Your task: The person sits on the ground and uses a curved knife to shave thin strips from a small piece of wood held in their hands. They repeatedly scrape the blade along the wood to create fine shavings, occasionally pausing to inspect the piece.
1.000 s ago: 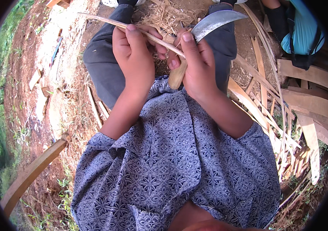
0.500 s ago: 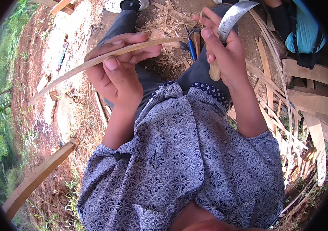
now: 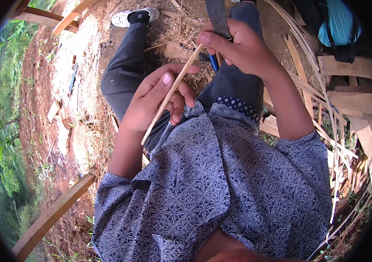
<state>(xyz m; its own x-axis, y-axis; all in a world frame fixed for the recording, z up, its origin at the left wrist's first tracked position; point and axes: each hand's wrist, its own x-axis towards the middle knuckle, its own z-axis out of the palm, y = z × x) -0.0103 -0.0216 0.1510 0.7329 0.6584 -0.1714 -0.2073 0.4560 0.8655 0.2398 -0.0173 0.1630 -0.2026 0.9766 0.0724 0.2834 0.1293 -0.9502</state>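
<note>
A slim pale wooden strip (image 3: 173,91) slants between my hands in front of my lap, its lower end close to my left wrist. My left hand (image 3: 153,97) holds it loosely, thumb along its upper face and fingers curled behind. At the far end, the thumb and forefinger of my right hand (image 3: 249,48) pinch the strip's tip. The same hand grips a curved knife (image 3: 218,17), whose dark blade points away from me. Its handle is hidden in the palm. Just beneath that hand, a blue-handled tool (image 3: 214,62) lies partly covered.
Wood shavings (image 3: 168,35) litter the ground between my legs. Long strips and boards (image 3: 352,109) are piled at the right, near a turquoise bag (image 3: 336,30). A wooden beam (image 3: 55,214) rises at the lower left, and another beam (image 3: 70,19) crosses the upper left.
The strip has swung from pointing left to a steep slant toward me. My right hand has moved left, closed its spread fingers and taken the strip's tip; the knife blade has turned.
</note>
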